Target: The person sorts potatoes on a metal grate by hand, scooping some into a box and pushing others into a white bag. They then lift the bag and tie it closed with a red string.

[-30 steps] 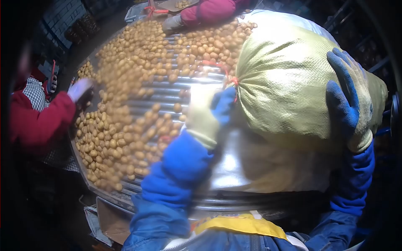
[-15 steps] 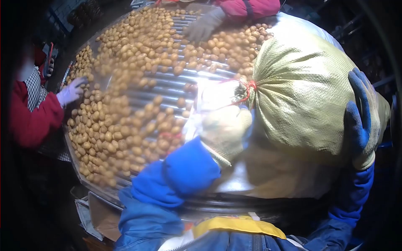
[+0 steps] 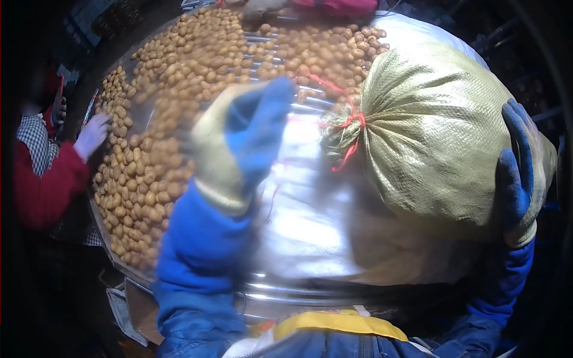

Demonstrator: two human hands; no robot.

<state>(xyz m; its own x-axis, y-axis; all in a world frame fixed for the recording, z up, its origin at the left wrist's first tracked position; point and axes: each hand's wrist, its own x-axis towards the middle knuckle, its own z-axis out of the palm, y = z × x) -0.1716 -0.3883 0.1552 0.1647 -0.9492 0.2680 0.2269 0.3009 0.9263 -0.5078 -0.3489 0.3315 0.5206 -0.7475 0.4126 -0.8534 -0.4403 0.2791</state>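
A full, pale green woven sack (image 3: 436,131) lies on its side at the right, its gathered neck tied with red string (image 3: 352,122) and pointing left. My right hand (image 3: 522,170), in a cream and blue glove, rests spread against the sack's far right end. My left hand (image 3: 242,140), gloved alike and blurred, is raised left of the sack's neck, apart from it, palm side turned right. Whether its fingers hold anything is too smeared to tell. Beneath the neck and the sack lies a white sheet (image 3: 307,227).
Many potatoes (image 3: 134,197) cover the metal rollers (image 3: 253,53) at the left and back. A co-worker's gloved hand (image 3: 94,136) is at the left edge. Another person's pink sleeve (image 3: 346,5) shows at the top. Cardboard (image 3: 143,310) stands at the lower left.
My left hand has let go of the sack's neck and moved up and left. The red string ends now hang loose. The top co-worker's hand has drawn back, and the left one has shifted left.
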